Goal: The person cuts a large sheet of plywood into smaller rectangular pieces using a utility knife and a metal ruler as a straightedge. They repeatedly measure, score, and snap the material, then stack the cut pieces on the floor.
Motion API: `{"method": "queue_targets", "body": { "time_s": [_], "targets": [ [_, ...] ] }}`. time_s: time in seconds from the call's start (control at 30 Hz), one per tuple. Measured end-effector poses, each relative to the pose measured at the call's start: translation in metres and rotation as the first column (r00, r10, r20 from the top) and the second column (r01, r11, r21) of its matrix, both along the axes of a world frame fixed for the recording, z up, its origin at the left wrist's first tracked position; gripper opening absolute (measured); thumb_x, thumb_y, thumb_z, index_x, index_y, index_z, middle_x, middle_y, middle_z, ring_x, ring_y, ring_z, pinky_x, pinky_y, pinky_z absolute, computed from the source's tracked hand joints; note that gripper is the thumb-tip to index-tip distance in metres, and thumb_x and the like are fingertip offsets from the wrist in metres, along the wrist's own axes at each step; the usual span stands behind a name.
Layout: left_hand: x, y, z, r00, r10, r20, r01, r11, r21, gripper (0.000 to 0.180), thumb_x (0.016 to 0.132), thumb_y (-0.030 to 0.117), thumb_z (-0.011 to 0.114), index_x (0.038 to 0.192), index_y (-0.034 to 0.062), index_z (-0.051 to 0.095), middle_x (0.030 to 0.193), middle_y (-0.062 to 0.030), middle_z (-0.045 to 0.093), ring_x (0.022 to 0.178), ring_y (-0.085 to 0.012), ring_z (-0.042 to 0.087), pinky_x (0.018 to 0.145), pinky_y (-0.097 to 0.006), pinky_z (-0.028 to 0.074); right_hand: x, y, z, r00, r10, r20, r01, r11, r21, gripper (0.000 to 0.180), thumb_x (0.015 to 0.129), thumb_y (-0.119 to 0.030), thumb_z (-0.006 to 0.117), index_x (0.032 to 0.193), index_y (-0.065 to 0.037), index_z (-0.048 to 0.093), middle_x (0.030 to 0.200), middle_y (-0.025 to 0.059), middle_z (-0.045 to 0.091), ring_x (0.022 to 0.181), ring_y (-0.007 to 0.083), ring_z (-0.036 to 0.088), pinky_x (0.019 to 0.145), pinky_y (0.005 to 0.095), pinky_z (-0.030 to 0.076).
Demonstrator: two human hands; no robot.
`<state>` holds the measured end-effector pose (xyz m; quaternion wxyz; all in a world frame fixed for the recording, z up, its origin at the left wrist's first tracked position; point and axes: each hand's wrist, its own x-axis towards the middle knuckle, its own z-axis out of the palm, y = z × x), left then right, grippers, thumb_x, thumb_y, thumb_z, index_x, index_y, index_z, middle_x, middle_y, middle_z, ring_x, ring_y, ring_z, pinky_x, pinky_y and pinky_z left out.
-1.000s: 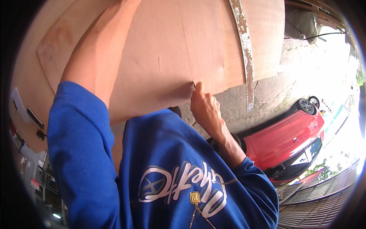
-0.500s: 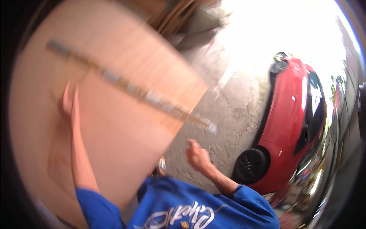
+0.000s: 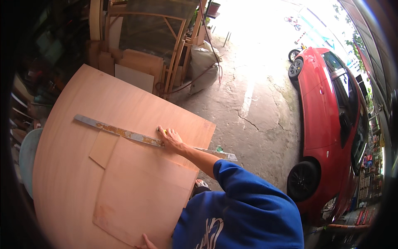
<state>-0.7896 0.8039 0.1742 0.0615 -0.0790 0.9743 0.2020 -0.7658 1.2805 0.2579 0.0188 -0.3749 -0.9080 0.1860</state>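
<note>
The right hand (image 3: 171, 140) grips a yellow marker (image 3: 162, 131) against the metal straightedge (image 3: 137, 136), which guides a line across the plywood sheet (image 3: 83, 166). The left hand (image 3: 146, 242) presses open on a smaller plywood piece (image 3: 145, 195), steadying it.

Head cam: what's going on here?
A person in a blue sweatshirt leans over a large plywood sheet. The right hand presses on a long, worn metal straightedge lying across the sheet, with something small and yellow at the fingertips. The left hand rests at the near edge of a smaller thin panel lying on top of the sheet. A red car is parked on the concrete to the right.
</note>
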Motion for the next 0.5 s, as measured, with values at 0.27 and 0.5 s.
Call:
{"method": "queue_targets", "body": {
  "time_s": [0.27, 0.5],
  "targets": [
    [-0.027, -0.075, 0.032, 0.897, 0.384, 0.222, -0.427, 0.881, 0.202, 0.075, 0.075, 0.052, 0.068, 0.130, 0.0064, 0.048, 0.135, -0.0151, 0.046, 0.116, -0.0404, 0.050, 0.098, -0.048, 0.042, 0.062, -0.098, -0.031, 0.979, 0.201, 0.038, -0.204, 0.975, 0.088, 0.053, 0.079, -0.043, 0.063, 0.112, -0.002, 0.052, 0.104, 0.0180, 0.048, 0.099, 0.0334, 0.046, 0.083, 0.0460, 0.042],
    [-0.018, -0.089, 0.088, 0.780, 0.607, 0.152, -0.626, 0.759, 0.178, 0.076, 0.069, 0.061, 0.068, 0.107, -0.0045, 0.063, 0.111, -0.0199, 0.062, 0.102, -0.0336, 0.058, 0.086, -0.042, 0.045, 0.036, -0.050, -0.029, 0.981, -0.170, -0.092, 0.089, 0.822, -0.563, 0.068, 0.078, -0.052, 0.068, 0.105, 0.008, 0.051, 0.094, 0.0242, 0.062, 0.089, 0.0326, 0.062, 0.077, 0.0424, 0.049]
  ]
}}
